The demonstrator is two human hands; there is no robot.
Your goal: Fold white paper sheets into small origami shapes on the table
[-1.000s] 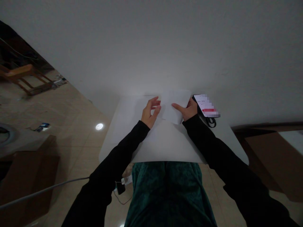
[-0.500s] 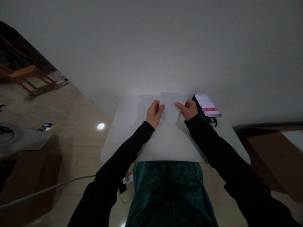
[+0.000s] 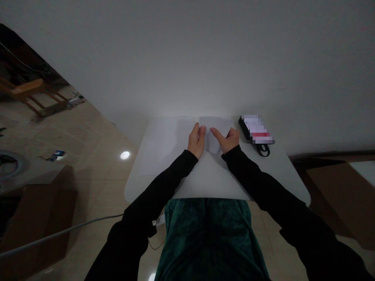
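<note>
Currently L hand (image 3: pixel 197 140) grips left edge of small white paper piece (image 3: pixel 213 143), thumb on top; R hand (image 3: pixel 228 139) holds its right side, thumb also pressed on face. Paper's btwn both hands, above far half of white round-cornered table (image 3: pixel 213 183), just R of large flat white paper sheet (image 3: pixel 164 144). Black-edged phone w/ pixelated screen (image 3: pixel 258 128) near R hand.
</note>
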